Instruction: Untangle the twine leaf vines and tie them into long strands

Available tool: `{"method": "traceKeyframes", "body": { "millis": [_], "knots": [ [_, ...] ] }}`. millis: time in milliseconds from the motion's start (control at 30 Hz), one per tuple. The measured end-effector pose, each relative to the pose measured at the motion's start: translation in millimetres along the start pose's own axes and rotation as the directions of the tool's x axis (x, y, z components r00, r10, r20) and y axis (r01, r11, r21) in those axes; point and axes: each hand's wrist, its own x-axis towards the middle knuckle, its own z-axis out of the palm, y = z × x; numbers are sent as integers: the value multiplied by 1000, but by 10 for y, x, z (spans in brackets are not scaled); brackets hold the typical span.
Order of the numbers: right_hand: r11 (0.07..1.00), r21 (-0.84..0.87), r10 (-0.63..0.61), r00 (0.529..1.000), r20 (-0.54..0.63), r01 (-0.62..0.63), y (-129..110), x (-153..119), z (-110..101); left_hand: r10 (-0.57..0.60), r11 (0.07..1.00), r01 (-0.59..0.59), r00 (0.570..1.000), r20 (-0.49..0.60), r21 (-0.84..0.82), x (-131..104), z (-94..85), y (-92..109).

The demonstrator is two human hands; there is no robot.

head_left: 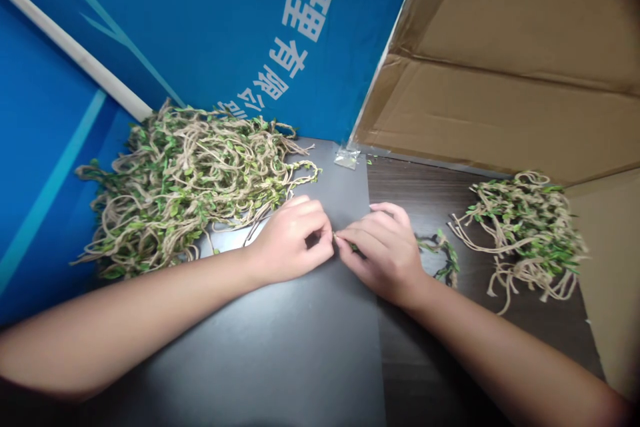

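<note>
My left hand (297, 239) is closed in a pinch, its thumb and forefinger meeting the tips of my right hand (383, 250) over the grey board. Both hands pinch the end of a braided twine garland with green leaves (453, 257). Only a small brown bit shows between the fingertips. The rest of this garland passes under my right palm and comes out on the right, curving over the dark wood tabletop. Just beyond my left hand lies a large heap of similar leafy twine garlands (200, 173). A smaller pile of them (530, 233) sits to the right.
The grey board (280, 353) covers the left part of the dark wood tabletop (420, 340). A small clear plastic packet (347, 158) lies near the back corner. A blue printed panel (210, 20) and cardboard walls (505, 113) enclose the back and right. A white pole (75, 47) slants at left.
</note>
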Motion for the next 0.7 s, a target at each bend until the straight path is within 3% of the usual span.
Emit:
{"method": "traceKeyframes", "body": {
  "millis": [367,567,700],
  "knots": [
    [1000,17,19,1000,-15,-19,-13,12,-2,-23,999,24,1000,10,-46,8,0,-5],
    [990,106,100,994,-44,-95,7,8,-4,-20,997,19,1000,-14,-69,16,-12,-8],
    [995,81,61,997,-37,-58,22,3,-2,-14,999,13,1000,-24,-48,12,-12,-7]
  ]
}}
